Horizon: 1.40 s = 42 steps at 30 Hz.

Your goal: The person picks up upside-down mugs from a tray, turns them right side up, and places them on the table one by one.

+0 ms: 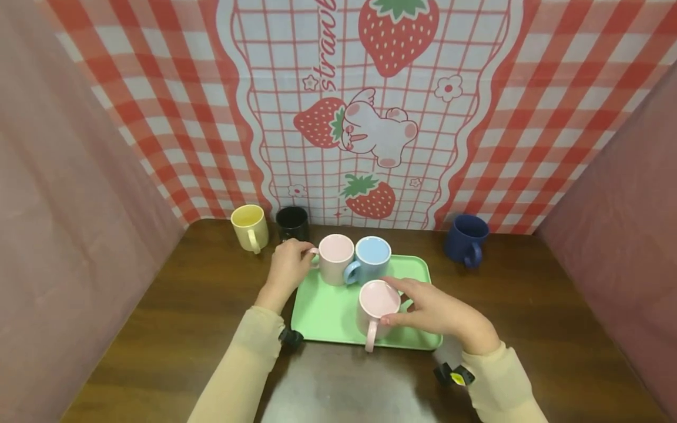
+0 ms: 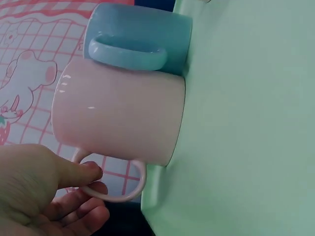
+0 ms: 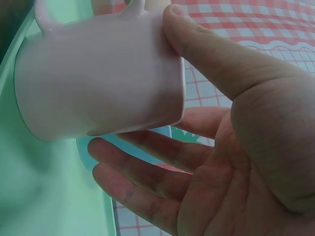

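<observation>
A light green tray (image 1: 322, 314) lies on the table. On its far left part stands a pink mug (image 1: 336, 264), whose handle (image 2: 115, 198) my left hand (image 1: 285, 267) pinches between thumb and fingers. Touching that mug on its right is a light blue mug (image 1: 374, 264), its handle turned toward the front left. A second pink mug (image 1: 378, 301) is at the tray's front, handle facing me. My right hand (image 1: 436, 306) holds it from the right near the rim, thumb on the near side, fingers around the far side. Whether its base touches the tray, I cannot tell.
At the back left of the brown wooden table (image 1: 174, 317) stand a yellow mug (image 1: 251, 226) and a black mug (image 1: 292, 223), the latter close behind my left hand. A dark blue mug (image 1: 465, 238) stands back right. A strawberry-print cloth (image 1: 370, 194) hangs behind.
</observation>
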Motion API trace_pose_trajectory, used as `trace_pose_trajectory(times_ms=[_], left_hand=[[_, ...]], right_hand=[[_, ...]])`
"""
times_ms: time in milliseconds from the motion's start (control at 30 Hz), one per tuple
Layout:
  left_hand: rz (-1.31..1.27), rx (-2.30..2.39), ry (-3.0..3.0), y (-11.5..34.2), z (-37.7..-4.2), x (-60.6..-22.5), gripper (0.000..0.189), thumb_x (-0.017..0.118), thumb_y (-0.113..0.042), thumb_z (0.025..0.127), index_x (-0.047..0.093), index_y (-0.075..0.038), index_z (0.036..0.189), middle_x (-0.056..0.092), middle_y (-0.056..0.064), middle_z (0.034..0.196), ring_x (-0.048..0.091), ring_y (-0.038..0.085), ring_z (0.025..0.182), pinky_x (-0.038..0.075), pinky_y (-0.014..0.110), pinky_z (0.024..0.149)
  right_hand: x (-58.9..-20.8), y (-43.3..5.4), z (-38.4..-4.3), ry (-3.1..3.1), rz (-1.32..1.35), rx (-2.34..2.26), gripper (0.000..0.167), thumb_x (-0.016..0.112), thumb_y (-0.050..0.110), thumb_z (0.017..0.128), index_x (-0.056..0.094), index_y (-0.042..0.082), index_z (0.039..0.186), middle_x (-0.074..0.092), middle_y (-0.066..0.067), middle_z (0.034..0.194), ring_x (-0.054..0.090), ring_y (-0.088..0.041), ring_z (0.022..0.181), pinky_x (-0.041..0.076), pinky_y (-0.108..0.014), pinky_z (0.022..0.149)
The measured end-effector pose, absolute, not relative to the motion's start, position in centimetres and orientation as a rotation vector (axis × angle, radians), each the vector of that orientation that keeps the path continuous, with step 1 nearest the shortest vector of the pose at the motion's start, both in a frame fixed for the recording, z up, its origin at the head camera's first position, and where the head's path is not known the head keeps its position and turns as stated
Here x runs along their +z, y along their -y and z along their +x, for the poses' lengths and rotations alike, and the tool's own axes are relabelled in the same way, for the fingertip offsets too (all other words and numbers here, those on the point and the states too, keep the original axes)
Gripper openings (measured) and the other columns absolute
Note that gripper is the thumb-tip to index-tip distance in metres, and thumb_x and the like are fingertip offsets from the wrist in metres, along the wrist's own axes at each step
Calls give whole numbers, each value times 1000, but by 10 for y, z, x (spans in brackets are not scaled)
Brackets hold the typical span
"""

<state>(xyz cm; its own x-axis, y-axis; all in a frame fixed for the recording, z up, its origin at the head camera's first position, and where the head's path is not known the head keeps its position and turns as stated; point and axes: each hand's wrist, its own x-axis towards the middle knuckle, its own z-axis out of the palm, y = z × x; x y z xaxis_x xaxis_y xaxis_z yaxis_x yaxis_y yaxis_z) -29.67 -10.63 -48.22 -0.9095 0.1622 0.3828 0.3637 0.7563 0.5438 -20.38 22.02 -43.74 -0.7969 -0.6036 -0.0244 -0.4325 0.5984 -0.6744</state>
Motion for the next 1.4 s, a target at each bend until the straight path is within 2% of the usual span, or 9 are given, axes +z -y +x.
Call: trace_pose_trajectory(times_ms=[233,433,633,867,1067,1233,1400], left_hand=[[-375,-943,2657,105,-296,-477,11,78,-11,101,86,-5,105,79,14,100,73,34,96,59,54,87],[-370,-966,2683,104,-297,-479,13,78,-15,102,86,-6,108,78,14,106,72,33,102,58,53,91],[-367,-914,2701,106,-299,-478,12,78,-16,103,86,-8,106,81,10,102,75,32,91,61,50,80],[-351,-844,2711,106,-298,-478,9,78,-15,101,85,-9,102,80,7,92,71,30,80,59,50,74],[-367,-817,2702,106,-297,-479,10,78,-14,101,85,-8,102,81,9,93,73,33,81,59,54,77],[-385,-779,2719,109,-298,-481,14,77,-13,103,86,-6,110,83,13,102,76,35,87,60,55,79],[-395,-773,2721,109,-300,-483,13,76,-10,103,86,-6,110,82,13,103,76,33,85,61,51,76]], right_hand=[[-435,-218,-206,-2568,-876,-1001,77,85,40,98,53,0,157,65,-14,137,64,-21,112,65,-42,89],[-437,-220,-205,-2560,-862,-1007,76,85,39,98,55,1,156,66,-13,135,63,-21,113,64,-46,89],[-435,-219,-206,-2562,-869,-1006,77,85,38,97,53,-1,156,66,-15,135,65,-22,112,65,-46,90],[-437,-219,-205,-2541,-845,-1033,80,86,37,96,52,-3,157,65,-15,134,66,-25,112,64,-35,89],[-438,-219,-206,-2556,-841,-1017,81,87,38,95,52,-2,157,65,-15,135,65,-23,112,65,-44,89],[-437,-217,-206,-2547,-845,-1016,82,87,37,96,52,-3,157,65,-16,135,66,-24,112,65,-43,90],[-436,-218,-205,-2568,-846,-1012,80,86,39,96,53,0,157,65,-15,138,63,-25,117,65,-43,89]])
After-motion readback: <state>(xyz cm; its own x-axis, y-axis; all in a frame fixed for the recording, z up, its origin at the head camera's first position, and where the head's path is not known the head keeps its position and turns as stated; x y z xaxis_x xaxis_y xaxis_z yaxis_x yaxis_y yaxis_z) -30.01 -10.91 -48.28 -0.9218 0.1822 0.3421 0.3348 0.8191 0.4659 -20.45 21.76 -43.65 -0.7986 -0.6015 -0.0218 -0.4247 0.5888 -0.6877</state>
